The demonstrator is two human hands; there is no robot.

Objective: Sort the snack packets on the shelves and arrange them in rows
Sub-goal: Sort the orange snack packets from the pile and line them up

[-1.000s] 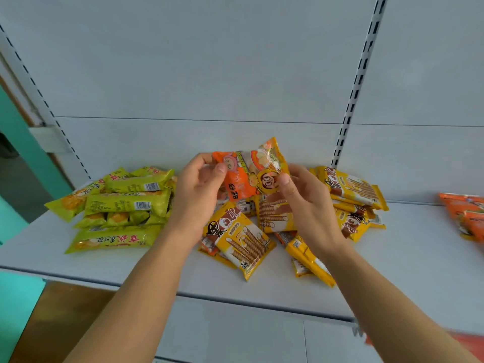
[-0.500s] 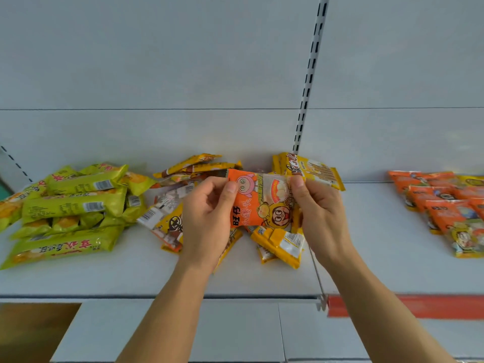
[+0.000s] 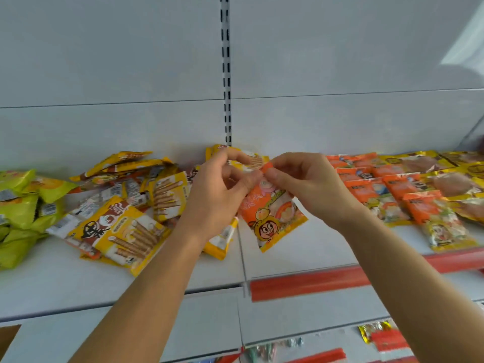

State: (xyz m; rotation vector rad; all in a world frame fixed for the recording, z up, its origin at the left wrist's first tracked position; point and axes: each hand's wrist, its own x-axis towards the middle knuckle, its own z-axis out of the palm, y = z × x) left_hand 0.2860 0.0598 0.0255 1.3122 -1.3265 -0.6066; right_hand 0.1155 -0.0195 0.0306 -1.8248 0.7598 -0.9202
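Fingers of my left hand (image 3: 222, 189) and right hand (image 3: 309, 184) pinched one glossy orange-and-yellow plastic snack packet (image 3: 272, 216), cartoon-printed, hanging tilted above the white shelf (image 3: 301, 255).

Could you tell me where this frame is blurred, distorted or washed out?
Head view: the red shelf strip and lower-shelf items are motion-smeared; the held orange packet stays readable; wide-angle bowing bends the shelf lines; a pale light patch sits upper right.

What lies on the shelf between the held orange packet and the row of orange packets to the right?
In the head view, nothing: bare white shelf separates the held orange packet from the orange packet row.
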